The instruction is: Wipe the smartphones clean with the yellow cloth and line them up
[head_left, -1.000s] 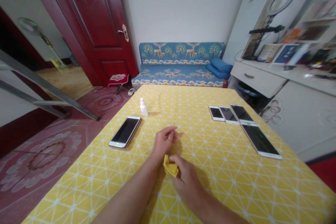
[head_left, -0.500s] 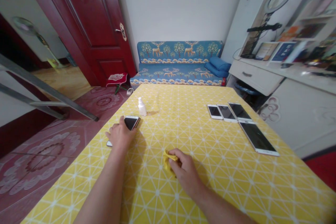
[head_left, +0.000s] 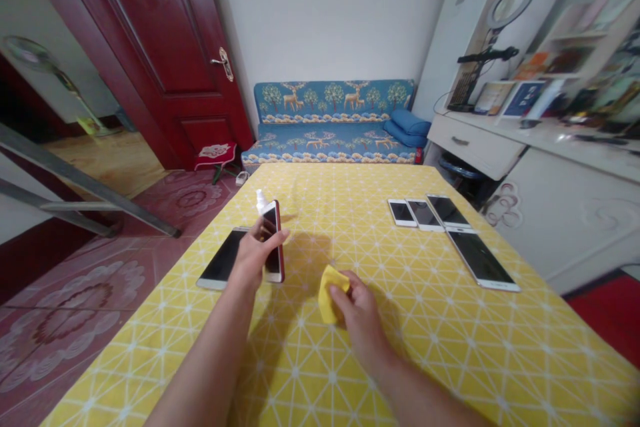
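Note:
My left hand (head_left: 253, 253) grips a smartphone (head_left: 273, 260) with a white front and a red back, tilted up off the table. Under and left of that hand lies a larger white phone (head_left: 223, 259), dark screen up. Just behind the raised phone stands a small white spray bottle (head_left: 261, 200), partly covered by it. My right hand (head_left: 357, 300) pinches a folded yellow cloth (head_left: 330, 293) over the middle of the table. Several phones lie face up on the right: a small one (head_left: 402, 213), two beside it, and a larger one (head_left: 481, 260) in front.
A yellow patterned cloth covers the table (head_left: 320, 373). Beyond its far edge is a blue sofa (head_left: 330, 137). A white cabinet (head_left: 565, 207) flanks the right side. On the left are a metal ladder frame (head_left: 90, 205) and a red stool (head_left: 216, 154).
My left hand has lifted the red-backed phone and moved it right, uncovering the larger phone beneath. My right hand has raised the yellow cloth slightly. The view has shifted a little.

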The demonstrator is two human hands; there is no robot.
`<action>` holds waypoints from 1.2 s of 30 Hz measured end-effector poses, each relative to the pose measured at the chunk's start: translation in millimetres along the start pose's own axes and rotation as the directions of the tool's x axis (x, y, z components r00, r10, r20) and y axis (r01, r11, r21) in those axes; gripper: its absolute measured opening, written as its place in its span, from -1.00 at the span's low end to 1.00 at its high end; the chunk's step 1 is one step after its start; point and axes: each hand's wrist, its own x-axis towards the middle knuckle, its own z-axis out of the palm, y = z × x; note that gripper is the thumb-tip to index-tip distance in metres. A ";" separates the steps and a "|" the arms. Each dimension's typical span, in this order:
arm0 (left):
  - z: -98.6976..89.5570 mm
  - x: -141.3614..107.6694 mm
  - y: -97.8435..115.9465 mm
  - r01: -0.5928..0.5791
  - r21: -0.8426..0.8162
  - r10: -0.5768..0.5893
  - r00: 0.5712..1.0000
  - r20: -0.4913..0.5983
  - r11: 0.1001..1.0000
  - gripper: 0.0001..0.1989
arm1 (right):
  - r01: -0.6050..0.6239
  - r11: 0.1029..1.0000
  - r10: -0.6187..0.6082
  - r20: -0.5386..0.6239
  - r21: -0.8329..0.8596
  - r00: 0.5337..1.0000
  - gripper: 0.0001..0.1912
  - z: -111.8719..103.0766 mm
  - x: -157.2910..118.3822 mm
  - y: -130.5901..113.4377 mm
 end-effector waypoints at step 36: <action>64.9 -49.0 -26.0 0.795 -0.495 -0.125 0.563 0.817 0.352 -0.21 | 0.811 0.229 -0.423 0.695 -0.539 0.582 -0.52 -10.8 -3.9 -17.1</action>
